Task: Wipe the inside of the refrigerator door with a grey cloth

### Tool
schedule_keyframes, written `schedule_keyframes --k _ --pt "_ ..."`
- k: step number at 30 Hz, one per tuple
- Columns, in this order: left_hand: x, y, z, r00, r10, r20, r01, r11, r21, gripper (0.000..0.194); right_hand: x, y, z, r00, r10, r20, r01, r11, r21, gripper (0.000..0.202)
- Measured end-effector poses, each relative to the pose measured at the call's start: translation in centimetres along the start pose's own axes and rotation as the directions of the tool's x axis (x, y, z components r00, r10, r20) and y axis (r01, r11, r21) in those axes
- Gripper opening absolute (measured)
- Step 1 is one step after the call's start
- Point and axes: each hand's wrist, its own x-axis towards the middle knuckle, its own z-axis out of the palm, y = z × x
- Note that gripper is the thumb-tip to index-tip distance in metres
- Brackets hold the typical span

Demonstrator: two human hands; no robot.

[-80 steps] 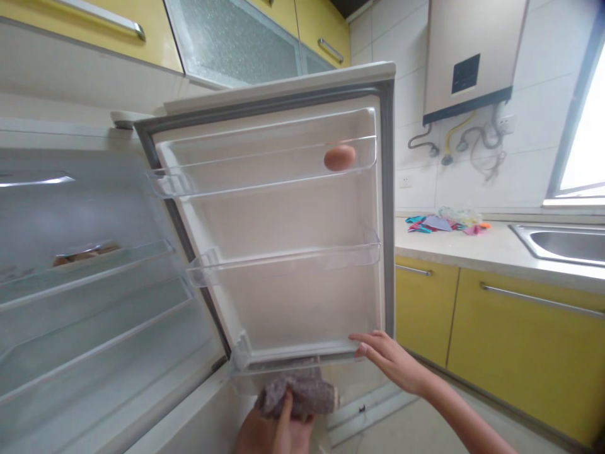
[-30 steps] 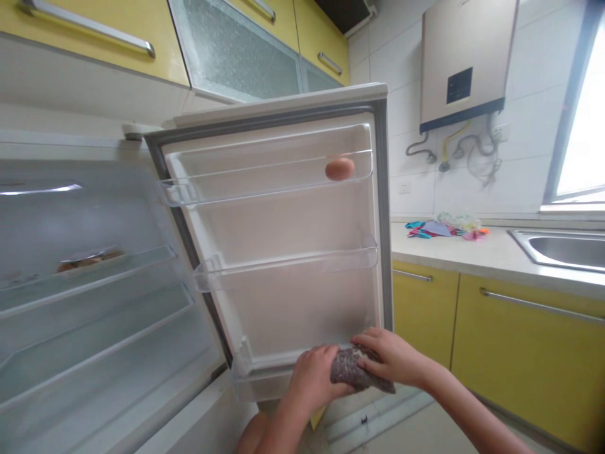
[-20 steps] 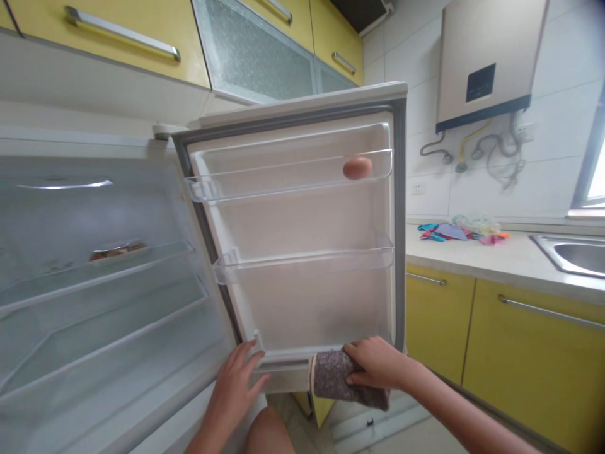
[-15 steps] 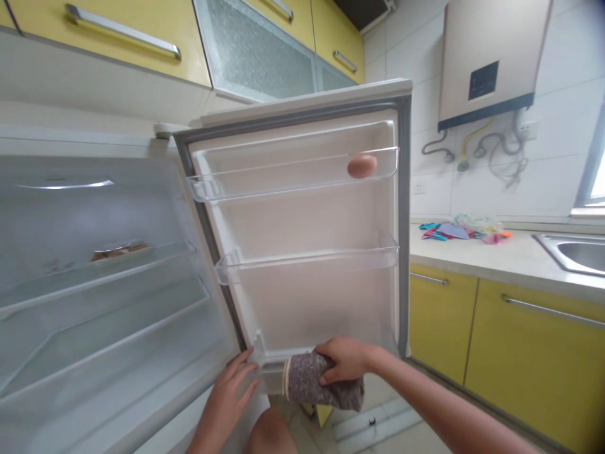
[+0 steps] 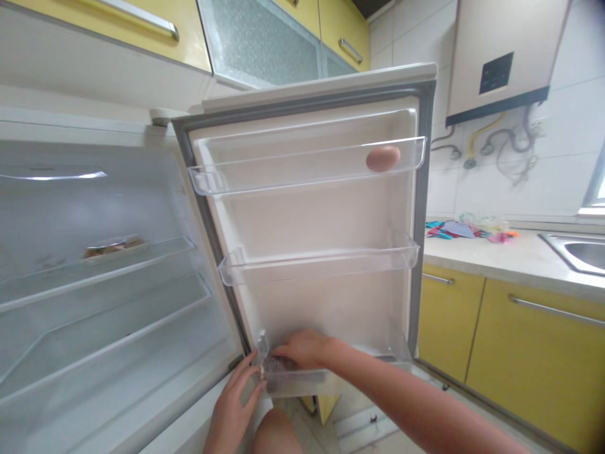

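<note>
The refrigerator door (image 5: 302,214) stands open with clear shelves on its inner side. My right hand (image 5: 305,349) reaches into the bottom door shelf (image 5: 326,381), its fingers closed on a brownish-grey cloth (image 5: 281,364) at the shelf's left end. Only part of the cloth shows, behind the clear plastic and under the hand. My left hand (image 5: 236,394) rests by the left end of the same shelf, fingers spread and fingertips touching its corner. Up in the top door shelf (image 5: 265,180) lies a brown egg (image 5: 382,159). The middle door shelf (image 5: 321,263) runs between them.
Left of the door are the refrigerator's glass shelves (image 5: 94,277), with a packaged food item (image 5: 113,247) on the upper one. On the right, a counter (image 5: 510,258) carries colourful cloths (image 5: 456,229) and a sink (image 5: 581,252). A water heater (image 5: 505,57) hangs above.
My right hand has moved left and into the bottom door shelf with the cloth, which was in front of it before. My left hand stays near the shelf corner. The view has shifted slightly.
</note>
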Motion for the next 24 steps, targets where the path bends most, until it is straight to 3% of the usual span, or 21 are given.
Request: schedule_keyframes --k 2,6,10,16,21,24 --pt "0.0 0.3 0.0 1.0 0.007 -0.003 -0.007 1.0 0.01 0.029 1.5 0.3 0.8 0.995 -0.034 0.096 0.034 0.999 0.003 0.044" --pt "0.0 0.4 -0.2 0.999 0.037 -0.012 -0.036 0.999 0.035 0.031 3.7 0.6 1.2 0.985 -0.041 0.17 0.04 0.999 0.008 0.043" --pt "0.1 -0.2 -0.4 0.996 0.093 0.0 -0.093 0.989 0.112 0.029 2.7 0.9 1.1 0.977 -0.063 0.206 0.057 0.998 0.036 0.043" --pt "0.5 -0.5 -0.7 0.988 0.151 0.02 -0.152 0.967 0.205 0.021 -4.5 4.0 -0.2 0.966 -0.021 0.256 -0.002 0.996 0.091 0.052" --pt "0.6 -0.4 -0.7 0.985 0.169 0.019 -0.169 0.961 0.221 0.023 -12.1 7.0 -1.9 0.95 0.139 0.279 -0.168 0.982 0.084 0.054" --pt "0.6 -0.4 -0.6 0.986 0.162 0.028 -0.164 0.962 0.217 0.023 -14.5 7.8 -2.3 0.934 0.277 0.225 -0.295 0.954 0.051 0.041"
